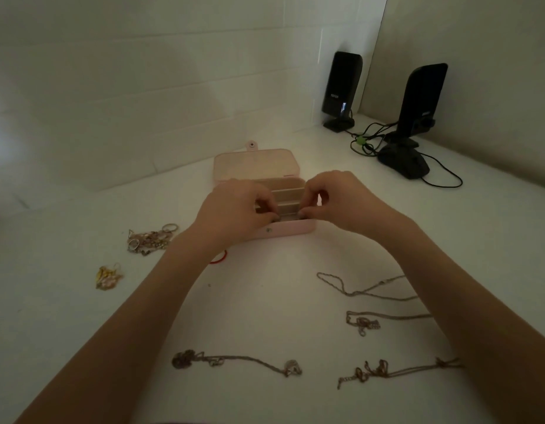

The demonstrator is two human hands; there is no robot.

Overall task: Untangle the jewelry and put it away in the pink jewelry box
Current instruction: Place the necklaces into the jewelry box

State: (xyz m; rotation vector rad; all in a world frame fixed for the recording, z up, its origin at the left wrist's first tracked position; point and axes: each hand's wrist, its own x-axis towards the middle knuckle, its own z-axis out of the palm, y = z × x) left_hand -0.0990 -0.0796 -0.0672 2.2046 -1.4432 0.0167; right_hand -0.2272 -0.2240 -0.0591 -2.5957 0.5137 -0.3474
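Observation:
The pink jewelry box (291, 228) stands open in the middle of the white table, its lid (256, 163) tipped back. Both hands hover over its compartments. My left hand (234, 209) and my right hand (338, 200) have curled fingers, and their fingertips pinch something small at the box's front compartment; what it is cannot be made out. A tangled pile of rings and chains (150, 238) lies left of the box. A small gold piece (107, 276) lies nearer me. Several necklaces lie spread out near me: one chain (360, 287), one with a charm (364, 322), one at front centre (234, 361).
Two black speakers (341, 87) (421, 102) stand in the back right corner with cables (369, 142) and a dark mouse (404, 162). A red elastic band (220, 258) peeks out under my left wrist. Another knotted chain (399, 370) lies at front right. White walls close the back.

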